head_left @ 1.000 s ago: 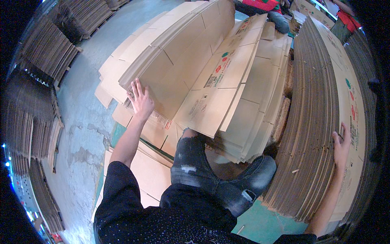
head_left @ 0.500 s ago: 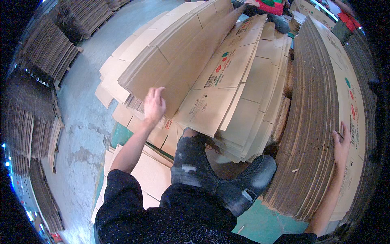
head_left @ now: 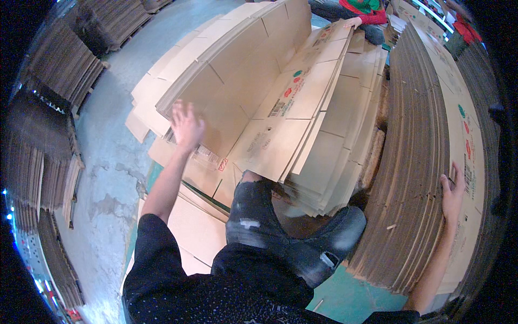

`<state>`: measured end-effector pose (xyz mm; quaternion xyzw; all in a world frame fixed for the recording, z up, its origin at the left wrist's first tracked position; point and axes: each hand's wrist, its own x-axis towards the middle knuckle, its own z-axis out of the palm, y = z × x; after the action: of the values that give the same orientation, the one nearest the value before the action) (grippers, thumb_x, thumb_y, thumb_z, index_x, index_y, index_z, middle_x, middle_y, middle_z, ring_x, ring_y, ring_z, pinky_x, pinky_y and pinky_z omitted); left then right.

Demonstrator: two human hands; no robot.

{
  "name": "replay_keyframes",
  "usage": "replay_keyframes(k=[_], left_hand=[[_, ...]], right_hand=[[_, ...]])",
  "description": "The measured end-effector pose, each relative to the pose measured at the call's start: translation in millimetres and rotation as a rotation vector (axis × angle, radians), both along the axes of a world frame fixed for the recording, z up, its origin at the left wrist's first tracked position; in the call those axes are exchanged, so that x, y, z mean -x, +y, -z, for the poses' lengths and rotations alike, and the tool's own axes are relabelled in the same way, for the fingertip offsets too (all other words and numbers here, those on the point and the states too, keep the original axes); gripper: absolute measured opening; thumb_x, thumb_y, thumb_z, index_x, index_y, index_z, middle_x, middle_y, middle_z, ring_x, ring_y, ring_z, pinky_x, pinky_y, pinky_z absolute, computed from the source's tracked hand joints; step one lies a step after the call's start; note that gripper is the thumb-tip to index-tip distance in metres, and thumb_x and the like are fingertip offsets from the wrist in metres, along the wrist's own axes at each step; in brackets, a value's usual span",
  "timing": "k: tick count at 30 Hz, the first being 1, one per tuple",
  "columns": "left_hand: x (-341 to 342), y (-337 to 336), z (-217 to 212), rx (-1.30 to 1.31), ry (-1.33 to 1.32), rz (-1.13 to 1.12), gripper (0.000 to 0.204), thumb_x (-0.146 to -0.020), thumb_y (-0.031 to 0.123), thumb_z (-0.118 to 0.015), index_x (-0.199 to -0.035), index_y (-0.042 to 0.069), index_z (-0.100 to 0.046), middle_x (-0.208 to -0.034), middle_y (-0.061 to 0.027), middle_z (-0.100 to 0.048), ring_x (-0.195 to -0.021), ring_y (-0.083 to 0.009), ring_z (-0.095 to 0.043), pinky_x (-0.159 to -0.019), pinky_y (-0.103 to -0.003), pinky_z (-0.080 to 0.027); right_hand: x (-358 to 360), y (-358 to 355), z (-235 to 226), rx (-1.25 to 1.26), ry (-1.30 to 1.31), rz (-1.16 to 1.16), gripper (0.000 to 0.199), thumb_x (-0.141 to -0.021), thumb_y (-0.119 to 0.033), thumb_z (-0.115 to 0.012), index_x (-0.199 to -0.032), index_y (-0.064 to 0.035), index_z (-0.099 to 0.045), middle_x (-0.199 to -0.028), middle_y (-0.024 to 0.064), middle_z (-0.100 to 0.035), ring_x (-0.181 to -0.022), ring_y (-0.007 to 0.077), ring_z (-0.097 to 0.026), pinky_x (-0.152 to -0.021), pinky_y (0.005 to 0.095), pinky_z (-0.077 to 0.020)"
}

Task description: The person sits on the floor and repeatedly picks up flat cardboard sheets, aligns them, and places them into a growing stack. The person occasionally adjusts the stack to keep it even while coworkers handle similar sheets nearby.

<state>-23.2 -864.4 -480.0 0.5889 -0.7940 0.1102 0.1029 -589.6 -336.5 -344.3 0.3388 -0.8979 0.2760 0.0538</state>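
My left hand [head_left: 188, 127], fingers spread and a little blurred, is at the near end of a leaning stack of flattened cardboard boxes [head_left: 199, 81]. It grips nothing; whether it touches the cardboard I cannot tell. To the right of that stack, a printed flattened box [head_left: 286, 116] slopes up on top of other sheets. My right hand [head_left: 453, 194] rests with thumb and fingers apart on the printed face of a tall cardboard stack [head_left: 415, 151] at my right. Across from me, a co-worker's hand [head_left: 353, 22] touches the far end of the printed box.
My knees in torn jeans [head_left: 253, 210] are between the stacks. More cardboard piles [head_left: 59, 70] line the left side, beyond a strip of worn floor [head_left: 108, 178]. Loose flat sheets [head_left: 194, 227] lie near my left elbow. Another person's red garment [head_left: 467, 32] shows at the far right.
My left hand has moved left and slightly up, its fingers spreading. A sheet has swung left against the leaning stack. The co-worker's hand has come down onto the printed box; my right hand stays put.
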Motion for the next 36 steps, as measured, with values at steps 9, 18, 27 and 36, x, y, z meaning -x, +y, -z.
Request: replay_keyframes(k=[9,18,27,36], left_hand=[[-43,-5,15,0.061,-0.040,-0.024,0.084,-0.082,0.018,-0.066,-0.155,0.014,-0.026,-0.163,-0.0173,-0.010,-0.151,-0.0375,-0.010,-0.116,-0.065,-0.020],[11,62,23,0.026,0.734,0.328,0.051,-0.085,0.010,-0.067,-0.134,0.010,-0.053,-0.114,-0.0165,-0.061,-0.099,-0.0322,-0.064,-0.085,-0.042,-0.052],[52,118,19,-0.371,0.802,0.543,0.032,-0.086,0.006,-0.069,-0.118,0.001,-0.068,-0.113,-0.0145,-0.066,-0.102,-0.0254,-0.068,-0.087,-0.034,-0.057],[59,120,16,-0.293,0.722,0.497,0.036,-0.084,0.009,-0.070,-0.120,0.005,-0.069,-0.119,-0.0123,-0.068,-0.099,-0.0259,-0.070,-0.083,-0.034,-0.058]], right_hand=[[-3,0,-4,-0.025,0.046,0.003,0.053,-0.094,-0.011,-0.061,-0.144,-0.0009,-0.045,-0.150,0.0180,-0.043,-0.142,0.0291,-0.038,-0.116,0.0394,-0.0302],[-7,0,-8,-0.082,0.098,-0.013,0.053,-0.095,-0.015,-0.061,-0.144,-0.0023,-0.046,-0.149,0.0170,-0.045,-0.140,0.0295,-0.040,-0.117,0.0396,-0.0285],[-7,-2,-7,0.021,-0.007,-0.034,0.052,-0.095,-0.014,-0.060,-0.144,-0.0025,-0.046,-0.149,0.0173,-0.045,-0.140,0.0293,-0.040,-0.116,0.0396,-0.0315],[-10,-2,-11,-0.074,0.074,0.000,0.053,-0.095,-0.013,-0.061,-0.144,-0.0020,-0.046,-0.150,0.0175,-0.044,-0.141,0.0300,-0.039,-0.118,0.0398,-0.0278]])
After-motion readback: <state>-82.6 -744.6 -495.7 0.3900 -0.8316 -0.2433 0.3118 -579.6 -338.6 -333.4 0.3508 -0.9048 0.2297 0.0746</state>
